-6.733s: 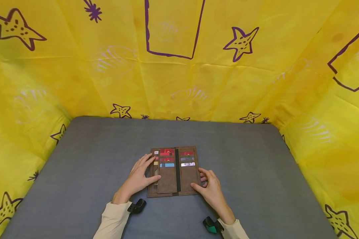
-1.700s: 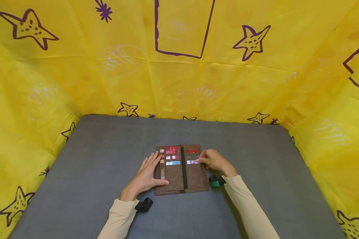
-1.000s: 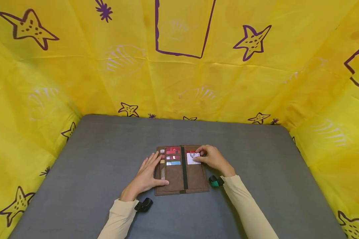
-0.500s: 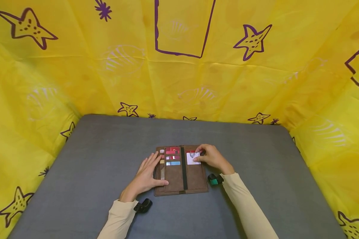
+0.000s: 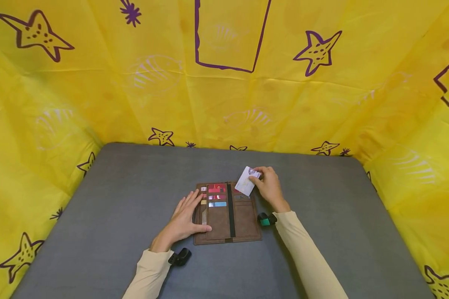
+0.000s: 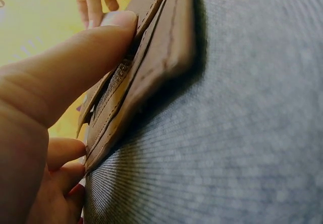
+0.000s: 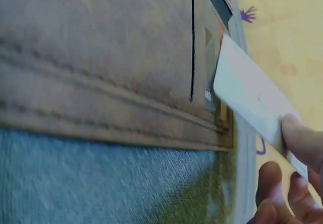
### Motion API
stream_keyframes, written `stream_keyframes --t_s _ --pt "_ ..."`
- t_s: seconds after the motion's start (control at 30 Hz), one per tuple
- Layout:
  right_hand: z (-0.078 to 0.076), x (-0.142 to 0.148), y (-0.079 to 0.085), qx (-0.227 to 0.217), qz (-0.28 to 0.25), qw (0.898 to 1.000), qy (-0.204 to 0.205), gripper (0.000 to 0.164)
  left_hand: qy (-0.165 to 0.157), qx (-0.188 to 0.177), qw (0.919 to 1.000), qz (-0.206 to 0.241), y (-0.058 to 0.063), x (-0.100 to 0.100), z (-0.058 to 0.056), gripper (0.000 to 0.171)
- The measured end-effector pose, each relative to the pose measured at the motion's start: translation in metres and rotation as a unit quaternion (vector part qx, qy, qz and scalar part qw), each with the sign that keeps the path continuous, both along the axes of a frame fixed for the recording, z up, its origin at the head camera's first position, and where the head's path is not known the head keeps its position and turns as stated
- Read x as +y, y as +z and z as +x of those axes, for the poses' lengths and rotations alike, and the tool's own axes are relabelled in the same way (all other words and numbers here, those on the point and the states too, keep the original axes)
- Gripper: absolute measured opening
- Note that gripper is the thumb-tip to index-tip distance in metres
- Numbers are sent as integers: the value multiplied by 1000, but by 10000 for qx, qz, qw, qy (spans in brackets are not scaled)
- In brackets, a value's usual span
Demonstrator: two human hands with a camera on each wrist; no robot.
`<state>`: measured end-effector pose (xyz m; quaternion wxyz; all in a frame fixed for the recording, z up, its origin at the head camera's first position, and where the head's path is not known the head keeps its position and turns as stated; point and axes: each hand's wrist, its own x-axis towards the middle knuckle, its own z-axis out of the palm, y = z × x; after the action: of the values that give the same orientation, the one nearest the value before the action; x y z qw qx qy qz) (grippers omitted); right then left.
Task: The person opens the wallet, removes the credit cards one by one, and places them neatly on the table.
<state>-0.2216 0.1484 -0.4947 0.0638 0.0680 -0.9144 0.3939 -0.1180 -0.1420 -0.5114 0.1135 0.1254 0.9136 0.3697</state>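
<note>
A brown bifold wallet (image 5: 218, 224) lies spread on the grey surface, with several cards in its slots and a black band down the middle. My left hand (image 5: 183, 218) rests on its left side, fingers extended over the edge and thumb on the inner flap, as the left wrist view also shows near the wallet's stitched edge (image 6: 151, 67). Between thumb and fingers my right hand (image 5: 268, 187) pinches a white card (image 5: 245, 182), tilted over the wallet's upper right. In the right wrist view the card (image 7: 252, 93) is out of its slot, one corner close to the wallet.
A grey cloth-covered table (image 5: 134, 174) surrounds the wallet. Yellow fabric (image 5: 217, 95) with purple starfish drawings stands at the back and both sides. A red card (image 5: 217, 188) and a blue card (image 5: 218, 204) show in the wallet's inner flap.
My right hand has drawn the white card up from the right-hand slots, lifting it toward the back and tilting it. Earlier the right hand was at the wallet's lower right edge. The left hand stays put.
</note>
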Motion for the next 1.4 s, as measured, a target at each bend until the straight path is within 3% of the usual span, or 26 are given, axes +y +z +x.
stream_keyframes --t_s 0.43,0.67,0.87,1.0,1.13,1.27,1.4 --pt "3 30 -8 -294 -109 9896 -1404 42 -43 20 9999 95 1 -1 1 111" --pt "4 46 -13 -548 -59 9808 -1870 45 -39 -1 10000 32 -1 -1 0 111" --pt "3 49 -11 -921 347 9700 -2224 48 -36 -41 10000 17 -1 -1 0 111" --pt "5 50 -9 -1017 605 9705 -2102 55 -46 -33 10000 26 -1 0 -1 111" --pt "8 52 -10 -988 831 9789 -1582 60 -59 -19 10000 9 -2 0 -1 111" --pt "9 55 -12 -952 1011 9836 -1154 54 -48 -32 10000 10 -2 -1 -1 110" --pt "9 55 -12 -920 1084 9841 -1065 50 -56 -41 10000 12 -3 -1 -1 110"
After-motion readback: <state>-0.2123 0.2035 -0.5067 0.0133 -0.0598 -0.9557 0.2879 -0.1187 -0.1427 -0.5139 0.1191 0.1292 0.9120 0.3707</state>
